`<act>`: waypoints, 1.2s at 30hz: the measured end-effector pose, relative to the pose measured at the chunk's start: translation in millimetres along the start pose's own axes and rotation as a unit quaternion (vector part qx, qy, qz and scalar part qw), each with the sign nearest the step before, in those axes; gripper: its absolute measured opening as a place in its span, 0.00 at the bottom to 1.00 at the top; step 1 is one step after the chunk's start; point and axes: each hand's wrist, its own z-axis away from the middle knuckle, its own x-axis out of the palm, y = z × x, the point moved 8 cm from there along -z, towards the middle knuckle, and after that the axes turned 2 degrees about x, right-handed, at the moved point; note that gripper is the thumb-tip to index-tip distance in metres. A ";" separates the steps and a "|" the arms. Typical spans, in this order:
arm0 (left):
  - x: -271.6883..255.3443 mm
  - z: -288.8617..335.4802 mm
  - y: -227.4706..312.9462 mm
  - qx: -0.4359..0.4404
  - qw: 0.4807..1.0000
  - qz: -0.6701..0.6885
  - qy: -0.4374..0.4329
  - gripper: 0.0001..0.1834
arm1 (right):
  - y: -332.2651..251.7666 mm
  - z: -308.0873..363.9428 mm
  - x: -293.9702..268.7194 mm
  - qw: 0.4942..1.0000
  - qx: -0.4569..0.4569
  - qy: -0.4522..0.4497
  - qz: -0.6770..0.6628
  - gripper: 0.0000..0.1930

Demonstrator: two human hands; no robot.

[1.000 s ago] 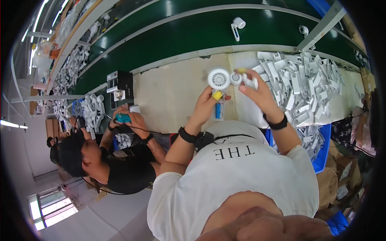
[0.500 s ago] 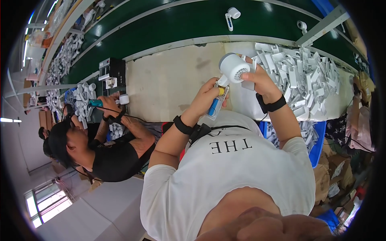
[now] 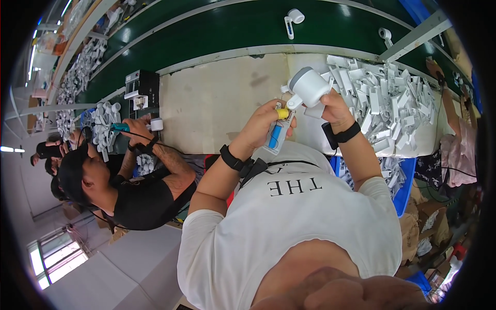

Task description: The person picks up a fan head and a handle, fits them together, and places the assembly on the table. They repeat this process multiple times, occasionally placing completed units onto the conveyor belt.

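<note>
1. Head view: the right hand (image 3: 330, 106) is wrapped around a white, round-bodied handheld fan (image 3: 309, 87) with a grey rim, held above the beige workbench (image 3: 217, 103).
2. The left hand (image 3: 266, 124) is clenched on one electric screwdriver (image 3: 277, 132) (blue body, yellow collar), its tip at the fan's base.
3. Two more white fans (image 3: 292, 19) lie on the green conveyor (image 3: 227, 26); the white parts (image 3: 387, 103) heaped at right are too many to count.

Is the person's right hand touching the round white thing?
Touching. In the head view the right hand wraps around the lower side of the round white device, its fingers pressed against the shell with no gap, holding it above the workbench.
</note>
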 end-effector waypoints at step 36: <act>-6.6 1.5 10.5 0.044 0.988 -0.140 0.049 0.05 | 6.7 10.0 6.0 0.993 -0.068 0.082 0.048 0.36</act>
